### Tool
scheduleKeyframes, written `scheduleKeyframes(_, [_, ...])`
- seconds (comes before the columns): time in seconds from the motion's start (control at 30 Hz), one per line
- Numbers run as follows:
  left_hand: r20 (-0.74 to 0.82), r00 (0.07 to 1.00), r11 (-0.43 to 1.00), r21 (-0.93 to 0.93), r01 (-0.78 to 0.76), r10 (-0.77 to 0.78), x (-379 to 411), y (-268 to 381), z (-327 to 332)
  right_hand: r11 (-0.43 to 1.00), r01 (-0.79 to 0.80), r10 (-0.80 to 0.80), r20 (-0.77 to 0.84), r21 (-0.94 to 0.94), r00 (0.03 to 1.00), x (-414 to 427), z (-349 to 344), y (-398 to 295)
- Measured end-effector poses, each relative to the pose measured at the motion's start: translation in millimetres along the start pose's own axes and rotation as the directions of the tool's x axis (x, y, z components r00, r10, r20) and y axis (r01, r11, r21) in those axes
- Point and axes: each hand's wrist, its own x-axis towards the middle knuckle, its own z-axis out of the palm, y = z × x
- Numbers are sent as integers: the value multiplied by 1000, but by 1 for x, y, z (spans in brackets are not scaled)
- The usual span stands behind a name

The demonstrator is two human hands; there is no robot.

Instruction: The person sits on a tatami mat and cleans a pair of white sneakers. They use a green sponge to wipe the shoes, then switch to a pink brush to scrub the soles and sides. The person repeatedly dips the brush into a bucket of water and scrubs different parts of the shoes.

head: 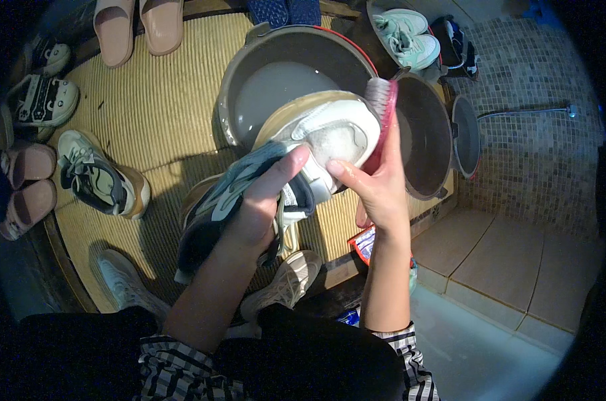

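Note:
My left hand [265, 203] grips a sneaker [340, 125] with a white toe, dark collar and greenish laces. Its toe points up and to the right, with wet suds on the toe box. In my right hand [383, 190] is a pink scrub brush [391, 100], its pale bristles turned toward the toe's edge. My right thumb presses on the side of the toe; whether the bristles touch the shoe I cannot tell. Behind the sneaker, a large grey basin [226, 118] holds cloudy water. A similar-looking sneaker [102, 175] stands on the ribbed yellow mat [147, 100] to the left.
Two more basins [436, 150] [467, 135] stand at the right. Mint-and-white sneakers [408, 40] rest in a container beyond. Pink slippers [30, 185] and pinkish slides [137, 30] line the mat's edge. A red-edged packet [363, 245] lies by my right forearm, above a tiled step [488, 255].

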Motion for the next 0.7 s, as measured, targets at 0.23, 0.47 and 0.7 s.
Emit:
scheduleKeyframes(0.23, [-192,977,995,-25,-96,90,6,-13,7,649,136,-262,-52,-749,964,-43,-4,-5])
scheduleKeyframes(0.47, [-317,927,974,170,-153,201,3,-18,18,301,31,-286,-59,-953,957,-18,23,-35])
scheduleKeyframes(0.7, [-284,955,987,155,-40,83,5,-19,14,313,124,-245,46,-942,968,-31,9,-26])
